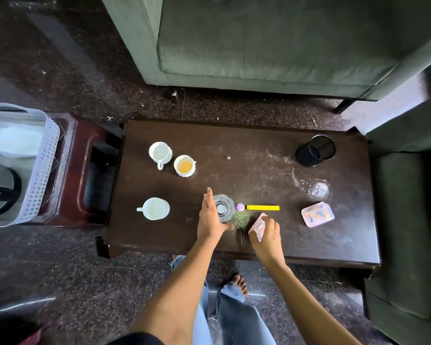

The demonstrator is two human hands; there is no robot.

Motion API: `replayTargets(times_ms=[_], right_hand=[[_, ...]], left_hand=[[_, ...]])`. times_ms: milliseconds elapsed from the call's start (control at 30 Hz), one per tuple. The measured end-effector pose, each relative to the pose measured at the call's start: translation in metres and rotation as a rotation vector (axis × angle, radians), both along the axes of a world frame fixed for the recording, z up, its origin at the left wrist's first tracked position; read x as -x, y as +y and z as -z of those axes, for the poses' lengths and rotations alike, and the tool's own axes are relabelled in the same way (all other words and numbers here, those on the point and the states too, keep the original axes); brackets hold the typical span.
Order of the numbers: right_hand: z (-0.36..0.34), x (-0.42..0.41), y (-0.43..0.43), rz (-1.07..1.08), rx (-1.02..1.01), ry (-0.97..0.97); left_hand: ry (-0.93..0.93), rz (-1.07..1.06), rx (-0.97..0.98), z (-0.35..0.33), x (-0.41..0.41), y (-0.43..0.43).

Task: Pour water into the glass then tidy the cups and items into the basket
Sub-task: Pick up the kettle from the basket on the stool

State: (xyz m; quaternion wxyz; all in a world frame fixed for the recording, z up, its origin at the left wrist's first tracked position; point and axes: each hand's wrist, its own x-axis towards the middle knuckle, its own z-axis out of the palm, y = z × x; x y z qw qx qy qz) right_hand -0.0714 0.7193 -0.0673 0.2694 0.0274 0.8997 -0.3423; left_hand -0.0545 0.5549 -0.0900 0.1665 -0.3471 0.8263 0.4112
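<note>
A clear glass (225, 207) stands upright near the front middle of the dark wooden table (259, 150). My left hand (212, 219) is wrapped around its left side. Just to the right, my right hand (266, 234) grips a small pinkish translucent container (258, 224), tilted above the table. A purple cap (240, 207) and a yellow marker (263, 208) lie beside the glass. Three white cups stand on the left: one at the back (160, 152), one with orange liquid (184, 165), one in front (156, 208). The white lattice basket (44, 155) sits on a stool at far left.
A second clear glass (319, 189), a pink lidded box (317, 214) and a black mesh pen holder (315, 150) lying on its side occupy the table's right part. A kettle (0, 192) is in the basket. Sofas border the back and right.
</note>
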Motion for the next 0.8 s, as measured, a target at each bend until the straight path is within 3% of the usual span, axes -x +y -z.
replayTargets(times_ms=[267, 567, 800], right_hand=[[-0.048, 0.018, -0.053, -0.010, -0.046, 0.097], [-0.120, 0.005, -0.229, -0.234, 0.199, 0.153], [-0.152, -0.024, -0.371, -0.446, 0.350, 0.038]], left_hand=[[0.176, -0.217, 0.051, -0.054, -0.019, -0.045], [0.303, -0.527, 0.165, -0.119, -0.085, -0.193], [0.330, -0.935, 0.186, -0.137, -0.171, -0.310]])
